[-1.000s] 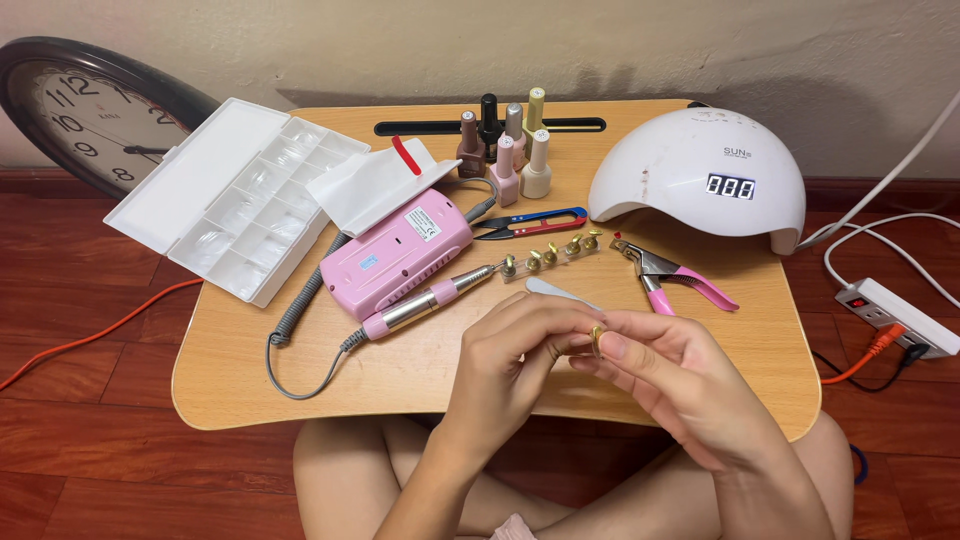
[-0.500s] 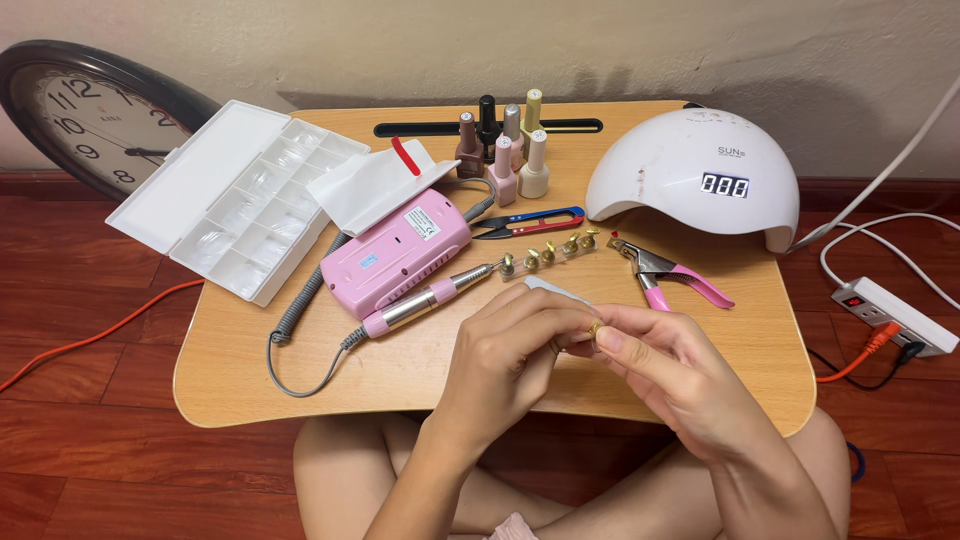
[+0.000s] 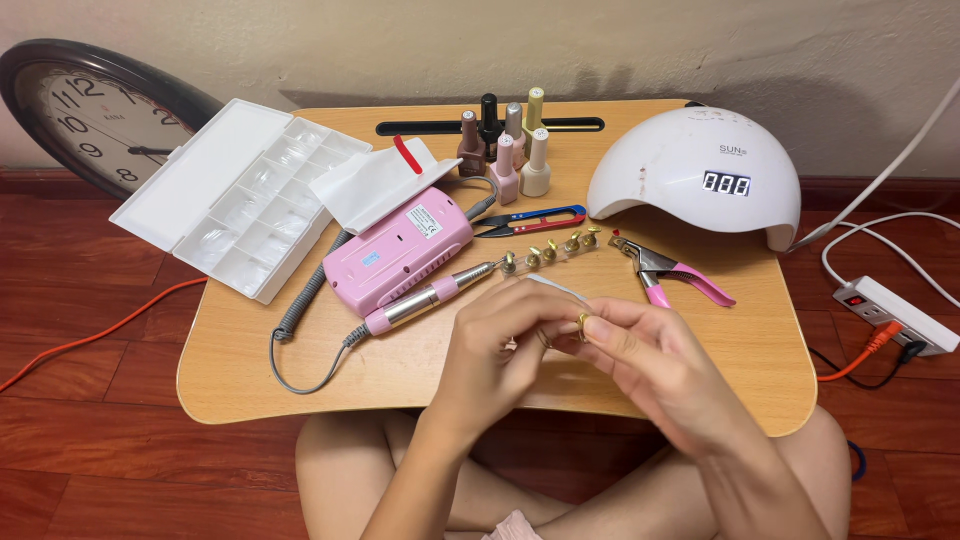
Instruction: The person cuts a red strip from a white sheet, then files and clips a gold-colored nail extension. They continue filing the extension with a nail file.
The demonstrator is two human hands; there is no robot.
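Note:
My left hand (image 3: 495, 350) and my right hand (image 3: 655, 370) meet over the front of the small wooden table (image 3: 300, 370). Their fingertips pinch a small gold-coloured piece (image 3: 583, 322) between them. A thin white strip (image 3: 560, 288) sticks out just above the left fingers; I cannot tell which hand holds it. A row of similar gold pieces (image 3: 550, 247) lies on the table just beyond the hands. The pink drill handpiece (image 3: 430, 295) lies to the left of my left hand.
On the table are a pink drill box (image 3: 398, 250), small scissors (image 3: 530, 222), pink nail clippers (image 3: 670, 275), a white dome lamp (image 3: 695, 175), several polish bottles (image 3: 505, 140) and an open compartment box (image 3: 240, 195). A clock (image 3: 95, 120) leans at left, a power strip (image 3: 895, 312) lies at right.
My fingertips have shifted slightly around the small gold piece. The hands stay in the same place and nothing on the table has moved.

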